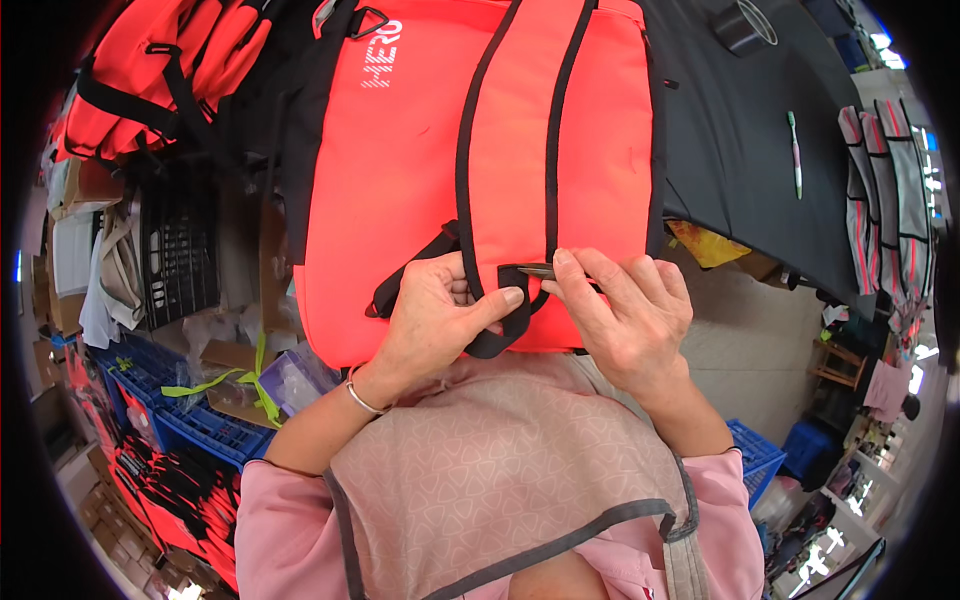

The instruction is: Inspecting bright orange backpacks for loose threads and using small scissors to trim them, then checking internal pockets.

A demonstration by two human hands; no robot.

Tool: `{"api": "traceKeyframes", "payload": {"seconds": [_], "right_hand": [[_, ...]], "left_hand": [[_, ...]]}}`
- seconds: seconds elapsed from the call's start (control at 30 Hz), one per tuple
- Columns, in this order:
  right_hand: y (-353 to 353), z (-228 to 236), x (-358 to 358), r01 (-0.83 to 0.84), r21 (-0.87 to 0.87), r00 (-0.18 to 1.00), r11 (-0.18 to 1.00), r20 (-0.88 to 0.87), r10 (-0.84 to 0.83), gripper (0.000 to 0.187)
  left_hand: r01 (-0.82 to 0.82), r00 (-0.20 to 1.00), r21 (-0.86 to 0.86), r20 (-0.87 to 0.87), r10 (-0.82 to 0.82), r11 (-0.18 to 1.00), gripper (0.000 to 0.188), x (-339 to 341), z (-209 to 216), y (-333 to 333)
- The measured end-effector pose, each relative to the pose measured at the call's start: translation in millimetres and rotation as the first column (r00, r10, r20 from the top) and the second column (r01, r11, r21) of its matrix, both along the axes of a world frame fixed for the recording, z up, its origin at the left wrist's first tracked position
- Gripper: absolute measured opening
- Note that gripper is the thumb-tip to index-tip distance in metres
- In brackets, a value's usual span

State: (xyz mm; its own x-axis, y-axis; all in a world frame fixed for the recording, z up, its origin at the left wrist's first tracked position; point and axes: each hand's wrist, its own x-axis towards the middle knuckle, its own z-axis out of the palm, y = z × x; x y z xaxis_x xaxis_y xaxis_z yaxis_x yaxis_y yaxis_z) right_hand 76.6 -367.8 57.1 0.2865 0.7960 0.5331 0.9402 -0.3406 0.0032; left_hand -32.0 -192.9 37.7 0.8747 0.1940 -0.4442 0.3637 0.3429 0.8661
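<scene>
A bright coral-red backpack (400, 180) with black side panels lies in front of me, its padded shoulder strap (515, 130) edged in black running lengthwise. My left hand (430, 312) pinches the black webbing (517, 310) at the strap's lower end, thumb on top. In my right hand (630, 315), thumb and fingers close on a small pointed metal tool (538, 271). Its tip touches or nearly touches the webbing beside my left thumb. Whether the tool is snips or tweezers, I cannot tell. Another black webbing piece (418, 268) lies just left of the shoulder strap.
More red bags (165, 80) are piled at the far left. A dark cup (742, 27) and a toothbrush-like stick (795, 155) are on the black-covered table (720, 130). Blue crates (205, 425) stand low at left; grey straps (885, 190) hang at right.
</scene>
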Motion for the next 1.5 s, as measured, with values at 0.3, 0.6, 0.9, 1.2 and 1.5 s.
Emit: {"api": "traceKeyframes", "payload": {"seconds": [0.3,0.6,0.9,1.2,1.5], "right_hand": [[3,6,4,-0.03,-0.088,0.997,0.996,0.063,0.036,0.028],[8,11,9,-0.098,-0.139,0.985,0.985,0.128,0.116,0.024],[14,28,19,-0.227,-0.327,0.948,0.917,0.141,0.285,0.019],[5,16,32,-0.032,-0.049,0.878,0.998,-0.479,0.004,0.025],[7,15,28,-0.135,-0.086,0.957,0.987,-0.269,0.108,0.032]], "left_hand": [[0.003,1.0,-0.008,0.016,-0.002,1.0,0.022,0,-2,0],[-0.005,1.0,-0.007,0.029,0.005,1.0,0.021,2,-2,-2],[-0.028,0.993,0.169,0.116,0.008,0.985,0.02,-1,-10,-9],[-0.03,0.997,0.092,0.071,0.023,0.995,0.02,-2,-14,-9],[-0.032,0.997,0.078,0.075,0.027,0.996,0.019,0,-13,-8]]}}
